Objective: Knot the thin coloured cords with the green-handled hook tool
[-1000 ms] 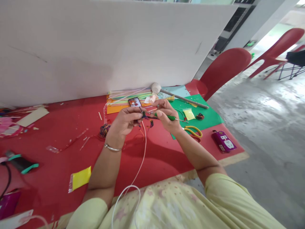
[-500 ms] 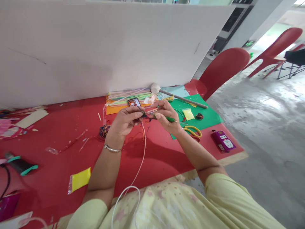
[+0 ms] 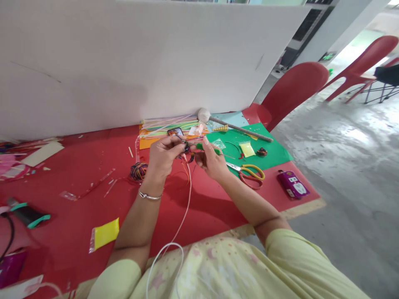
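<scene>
Over the red table, my left hand (image 3: 162, 158) pinches a small dark, multicoloured piece of yarn work (image 3: 187, 150) between thumb and fingers. My right hand (image 3: 214, 162) grips a green-handled crochet hook (image 3: 199, 146), its thumb pressed along the handle. A thin metal shaft sticks out to the right of that hand. The hook's working end by the yarn is too small to make out. Loose strands and a pale cord (image 3: 188, 187) hang below the yarn work. A ball of multicoloured yarn (image 3: 139, 170) lies just left of my left wrist.
Scissors (image 3: 252, 171) with yellow and red handles lie right of my right hand, partly on green sheet (image 3: 274, 155). Behind my hands are a phone (image 3: 175, 131) and pastel sticks (image 3: 170, 123). A purple box (image 3: 293, 184) sits near the right edge, a yellow packet (image 3: 106, 233) front left.
My right hand has moved slightly down and left, its fingers curling lower and its thumb now upright on the handle. More of the scissors shows. My left hand still holds the yarn work.
</scene>
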Motion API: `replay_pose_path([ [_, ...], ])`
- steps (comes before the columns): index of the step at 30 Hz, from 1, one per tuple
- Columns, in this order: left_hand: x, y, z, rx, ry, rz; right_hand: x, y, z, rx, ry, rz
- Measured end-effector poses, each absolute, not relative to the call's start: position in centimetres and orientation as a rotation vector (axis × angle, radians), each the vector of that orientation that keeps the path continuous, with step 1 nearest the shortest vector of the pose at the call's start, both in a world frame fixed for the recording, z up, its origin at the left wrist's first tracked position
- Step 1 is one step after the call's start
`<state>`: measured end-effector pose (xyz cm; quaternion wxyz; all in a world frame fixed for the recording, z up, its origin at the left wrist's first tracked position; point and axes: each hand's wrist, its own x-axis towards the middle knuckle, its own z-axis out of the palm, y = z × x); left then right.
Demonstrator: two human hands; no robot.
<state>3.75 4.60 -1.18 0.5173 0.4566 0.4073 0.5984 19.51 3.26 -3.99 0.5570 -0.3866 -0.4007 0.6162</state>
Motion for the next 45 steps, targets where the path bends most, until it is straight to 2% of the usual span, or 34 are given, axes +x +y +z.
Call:
replay_pose_path([
  [24, 3.0, 4.5, -0.9, 0.916, 0.893, 1.309, 20.4, 4.3, -5.1, -0.720, -1.079, 1.453],
  [35, 2.8, 4.2, -0.2, 0.885, 0.888, 1.278, 22.3, 4.9, -5.8, -0.560, -1.327, 1.385],
  [45, 2.4, 4.2, -0.4, 0.850, 0.852, 1.180, 23.6, 4.6, -4.9, -0.517, -1.573, 1.123],
])
